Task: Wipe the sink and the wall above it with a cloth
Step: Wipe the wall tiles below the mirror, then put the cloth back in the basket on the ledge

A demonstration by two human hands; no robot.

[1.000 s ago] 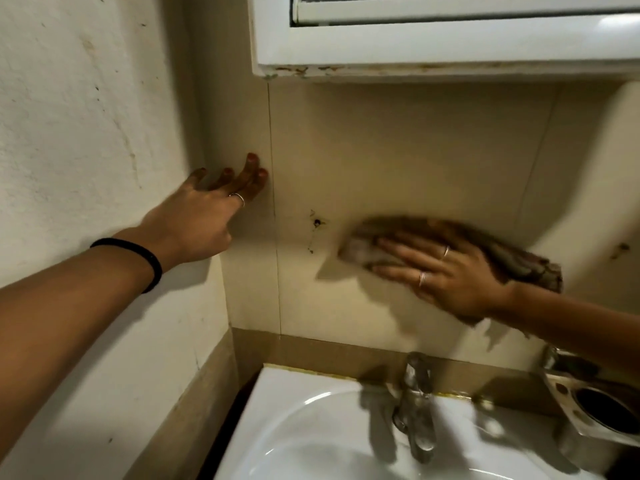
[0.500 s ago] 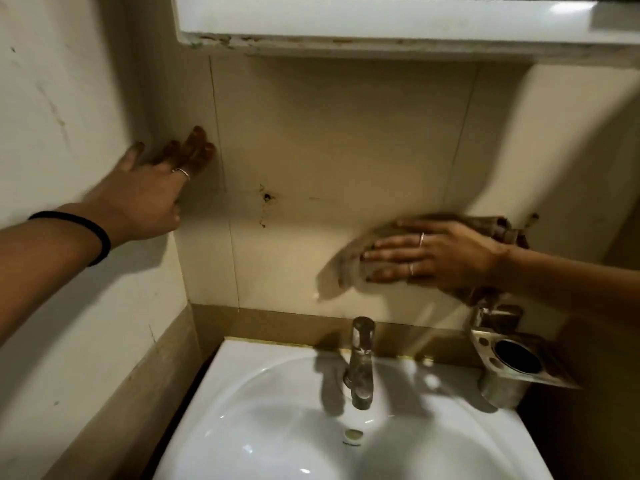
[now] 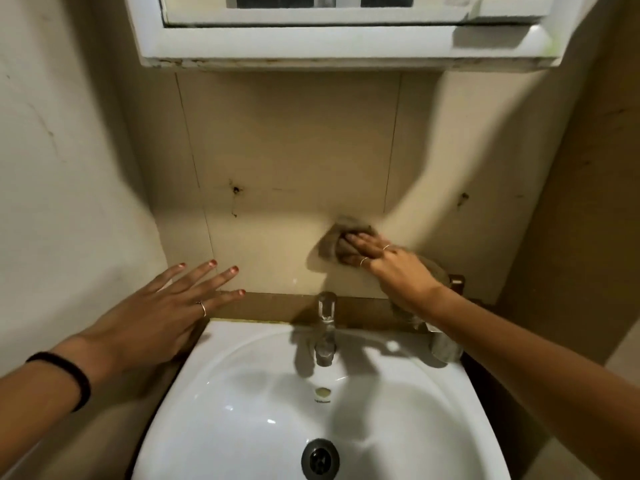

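Bare forearms; left hand [image 3: 156, 317] has red-painted nails, a thin ring and black wristband [image 3: 71, 375]; right hand [image 3: 398, 275] two rings.

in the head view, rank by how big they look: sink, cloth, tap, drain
1. sink, largest by far
2. tap
3. cloth, partly hidden under the right hand, so unsure against the tap
4. drain, smallest

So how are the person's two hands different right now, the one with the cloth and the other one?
The right hand presses a brown cloth flat against the tiled wall; the left hand holds nothing. The right hand is above the tap; the left hand is lower, fingers spread, by the sink's left rim. The left wrist has a black band; the right wrist is bare. Both wear rings.
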